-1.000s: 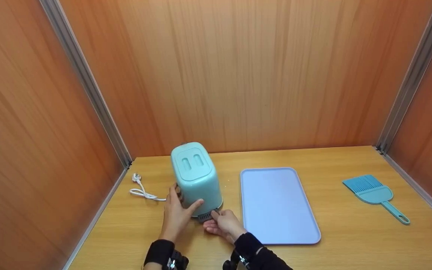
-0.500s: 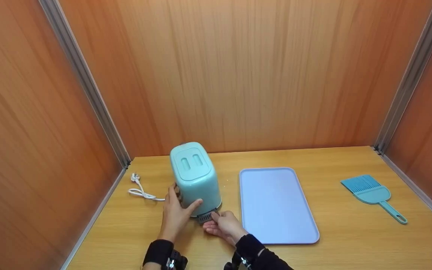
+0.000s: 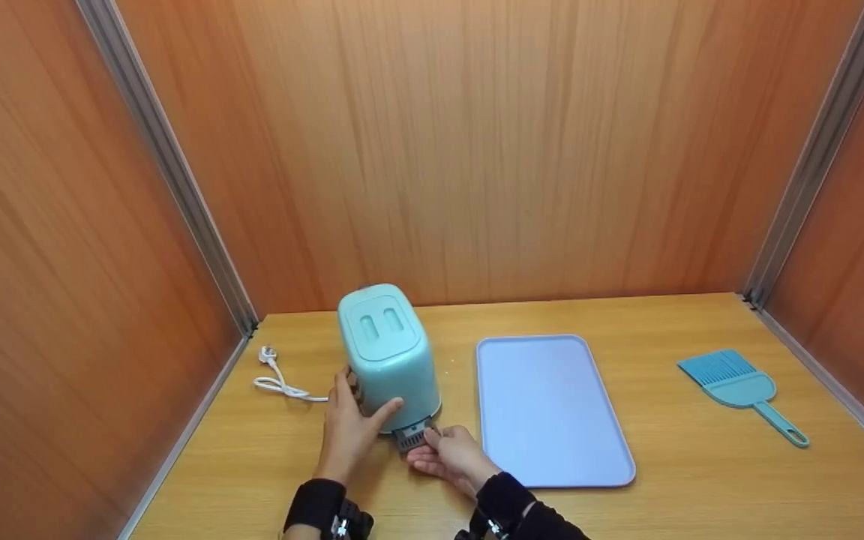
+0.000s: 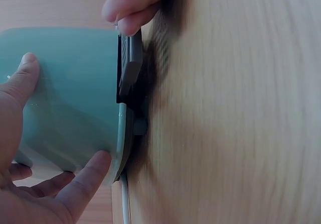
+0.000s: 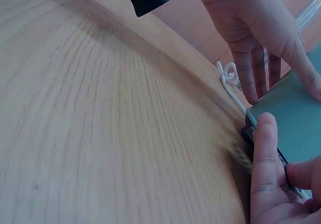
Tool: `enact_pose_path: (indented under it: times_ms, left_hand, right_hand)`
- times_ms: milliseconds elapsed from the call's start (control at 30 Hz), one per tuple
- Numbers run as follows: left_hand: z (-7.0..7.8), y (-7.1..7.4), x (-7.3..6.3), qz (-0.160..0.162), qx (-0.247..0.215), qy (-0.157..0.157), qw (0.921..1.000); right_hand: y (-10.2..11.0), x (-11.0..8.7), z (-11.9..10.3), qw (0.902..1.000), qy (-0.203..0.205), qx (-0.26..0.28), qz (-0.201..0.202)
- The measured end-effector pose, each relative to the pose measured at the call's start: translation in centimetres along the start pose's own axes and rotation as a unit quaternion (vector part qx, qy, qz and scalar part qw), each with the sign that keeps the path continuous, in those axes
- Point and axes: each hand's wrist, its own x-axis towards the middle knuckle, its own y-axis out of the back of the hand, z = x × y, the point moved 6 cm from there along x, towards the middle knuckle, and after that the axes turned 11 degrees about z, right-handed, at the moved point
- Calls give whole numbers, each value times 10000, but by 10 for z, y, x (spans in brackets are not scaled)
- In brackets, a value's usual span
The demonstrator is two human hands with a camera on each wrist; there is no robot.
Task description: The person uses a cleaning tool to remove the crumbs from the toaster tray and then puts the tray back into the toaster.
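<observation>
Crumb tray: the grey, slotted crumb tray [image 3: 411, 438] sticks out farther from the toaster's base than it did a second ago.
Right hand: the right hand [image 3: 453, 456] is drawn slightly nearer the person than before, pinching the tray's outer edge, thumb above and fingers beneath.
Left hand: the left hand [image 3: 351, 433] keeps the same place, clasping the toaster's lower corner with thumb on the front and fingers spread round the side.
Toaster: the mint-green toaster [image 3: 400, 386] stands upright on the table, left of the serving tray; glossy, round-cornered, with a paler lid [image 3: 383, 334] bearing two oblong recesses.
Cord: the white power cord [image 3: 286, 388] lies looped beside it, ending in a plug [image 3: 268, 355].
Tabletop: yellowish wood-grain table [image 3: 664, 487], with a lavender-blue serving tray [image 3: 552, 412] and, well apart at the right, a teal hand dustpan [image 3: 743, 390].
Booth: orange-brown wood-grain panels [image 3: 462, 165], joined by grey metal corner strips [image 3: 169, 165].
</observation>
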Motion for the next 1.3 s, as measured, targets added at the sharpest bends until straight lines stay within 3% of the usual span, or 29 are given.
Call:
enact_pose_path:
  times_ms: [300, 833, 1300]
  left_hand:
    - [2, 1, -1, 106, 98, -180, 9997]
    - [-1, -1, 1, -14, 95, -4, 10000]
    - [0, 1, 0, 60, 103, -236, 9997]
  right_hand:
    - [2, -6, 0, 9999, -16, -90, -93]
    - [8, -17, 2, 9998, -114, -105, -127]
    - [11, -24, 6, 9998, -126, -131, -111]
